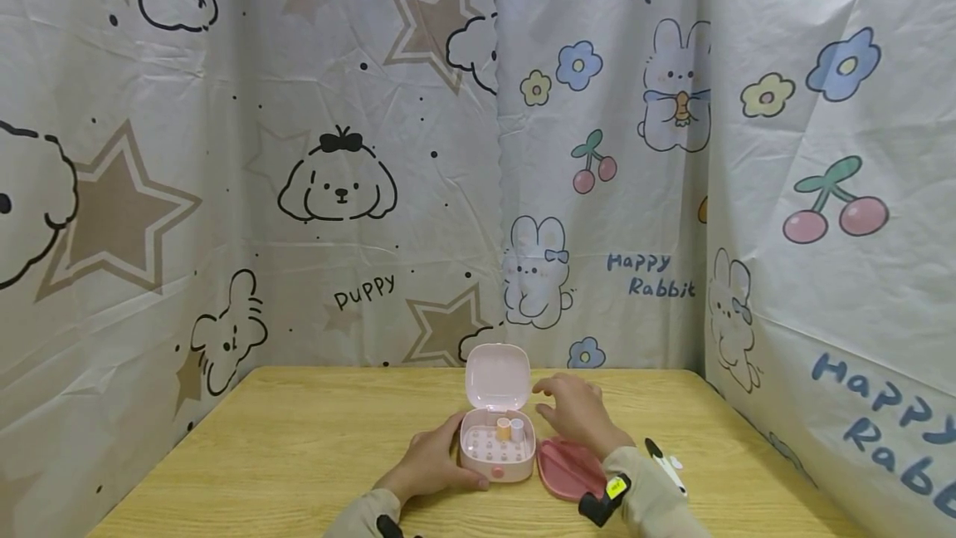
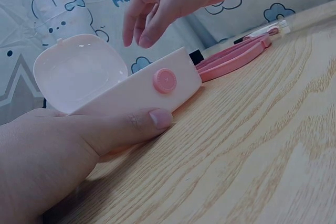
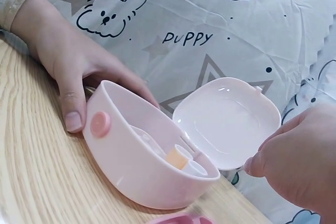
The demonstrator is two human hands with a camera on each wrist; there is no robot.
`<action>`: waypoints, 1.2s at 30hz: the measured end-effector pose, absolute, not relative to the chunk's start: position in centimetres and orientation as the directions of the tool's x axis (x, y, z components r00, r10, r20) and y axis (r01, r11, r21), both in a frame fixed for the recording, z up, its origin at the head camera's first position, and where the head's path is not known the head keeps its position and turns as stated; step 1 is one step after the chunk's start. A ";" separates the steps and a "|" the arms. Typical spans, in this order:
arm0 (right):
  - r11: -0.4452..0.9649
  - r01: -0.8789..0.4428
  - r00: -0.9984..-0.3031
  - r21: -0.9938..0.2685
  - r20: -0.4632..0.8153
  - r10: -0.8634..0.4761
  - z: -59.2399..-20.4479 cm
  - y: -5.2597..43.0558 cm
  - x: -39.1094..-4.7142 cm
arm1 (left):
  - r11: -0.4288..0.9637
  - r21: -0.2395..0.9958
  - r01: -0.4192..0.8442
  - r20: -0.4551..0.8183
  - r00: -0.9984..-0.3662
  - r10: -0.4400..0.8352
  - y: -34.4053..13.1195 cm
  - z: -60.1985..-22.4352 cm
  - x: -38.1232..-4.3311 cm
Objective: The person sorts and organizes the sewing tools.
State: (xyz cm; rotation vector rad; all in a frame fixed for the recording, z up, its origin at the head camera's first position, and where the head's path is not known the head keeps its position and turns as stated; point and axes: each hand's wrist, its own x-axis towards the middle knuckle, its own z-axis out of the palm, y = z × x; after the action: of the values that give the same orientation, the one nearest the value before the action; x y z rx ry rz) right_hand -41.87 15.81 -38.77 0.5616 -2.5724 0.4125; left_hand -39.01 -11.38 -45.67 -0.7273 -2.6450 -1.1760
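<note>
A small pale pink box [image 1: 498, 471] with a round darker pink button [image 3: 101, 124] stands on the table, its lid [image 1: 497, 376] tipped back. My left hand [image 1: 433, 463] grips the box from its left side, thumb along the front and fingers around the side. Inside, a small orange cylinder [image 1: 504, 429] and a white cylinder [image 1: 517, 431] stand at the back right among rows of little pegs. My right hand [image 1: 578, 412] hovers at the lid's right edge, fingers loosely bent; its thumb overlaps that edge in the right wrist view.
A dark pink, dish-like piece [image 1: 556, 476] lies just right of the box, under my right forearm. Farther right are a slim black-and-white item [image 1: 665, 467] and a small white piece [image 1: 675, 462]. Printed curtains [image 1: 336, 272] hang behind the wooden table [image 1: 314, 430] and at both sides.
</note>
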 end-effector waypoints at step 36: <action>0.895 -0.331 -0.885 -0.299 0.429 -0.183 -40.3 21.8 -42.3 | 0.570 0.649 0.504 0.348 -0.863 0.366 -11.3 -45.3 -38.5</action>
State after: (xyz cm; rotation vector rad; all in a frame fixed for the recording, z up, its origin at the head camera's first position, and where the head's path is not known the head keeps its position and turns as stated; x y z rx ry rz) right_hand -42.27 21.75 -40.34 0.3770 -2.6653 0.5176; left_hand -38.46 -11.31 -45.34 -0.7344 -2.6252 -1.1698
